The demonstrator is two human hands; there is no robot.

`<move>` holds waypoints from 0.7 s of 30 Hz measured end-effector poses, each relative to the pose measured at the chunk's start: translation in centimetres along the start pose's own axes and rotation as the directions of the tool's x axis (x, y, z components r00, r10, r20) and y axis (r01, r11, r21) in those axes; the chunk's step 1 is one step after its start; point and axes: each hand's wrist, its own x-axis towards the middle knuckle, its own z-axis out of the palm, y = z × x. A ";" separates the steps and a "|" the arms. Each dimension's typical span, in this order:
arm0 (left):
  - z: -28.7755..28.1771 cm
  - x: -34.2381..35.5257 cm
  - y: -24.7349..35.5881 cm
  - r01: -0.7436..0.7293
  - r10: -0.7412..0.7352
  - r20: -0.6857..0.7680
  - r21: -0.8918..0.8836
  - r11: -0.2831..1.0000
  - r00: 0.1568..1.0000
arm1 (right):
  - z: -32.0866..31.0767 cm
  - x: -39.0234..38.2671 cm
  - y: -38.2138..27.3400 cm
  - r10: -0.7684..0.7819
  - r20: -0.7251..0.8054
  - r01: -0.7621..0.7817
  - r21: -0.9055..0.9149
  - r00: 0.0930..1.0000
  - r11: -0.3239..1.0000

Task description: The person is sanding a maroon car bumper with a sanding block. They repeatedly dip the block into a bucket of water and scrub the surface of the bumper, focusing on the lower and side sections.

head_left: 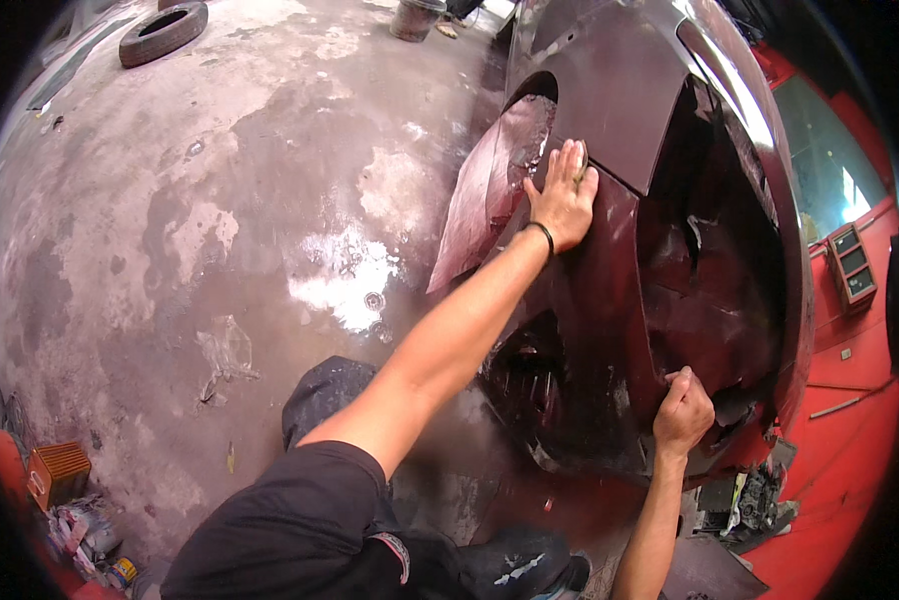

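Observation:
My left hand [563, 205] lies on the dark maroon car bumper [610, 265], close to the seam where it meets the fender [620, 95]. Its fingers are stretched out and the thumb stands apart; a small dark edge shows beside the fingers, too unclear to name. Nearer to me, my right hand [684, 412] is closed at the bumper's upper edge, beside the large dark opening [710, 260] in the car's front. Its curled fingers seem to grip that edge, though their tips are partly hidden. A wrinkled pale sheet [485, 195] hangs over the wheel arch left of my left hand.
A loose tyre [165, 35] lies on the stained concrete floor [270, 180], with a dark bucket [417, 20] further right. Dark car parts [745, 505] sit beside the red wall [840, 400]. An orange box [60, 472] and clutter [85, 535] occupy the lower left.

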 end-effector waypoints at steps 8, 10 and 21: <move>4.0 -16.5 3.2 -0.257 0.255 -0.037 -0.075 0.963 0.966 | -1.1 -1.2 1.0 -0.001 0.007 0.002 -0.053 1.000 0.999; 3.5 -11.2 1.5 -0.198 0.191 -0.061 -0.140 0.970 0.980 | -0.9 -0.8 0.7 -0.013 0.004 0.013 -0.044 1.000 0.999; 4.8 -21.9 1.7 -0.249 0.249 0.004 -0.059 0.967 0.968 | -1.2 -1.0 0.6 -0.007 0.004 0.007 -0.045 1.000 0.999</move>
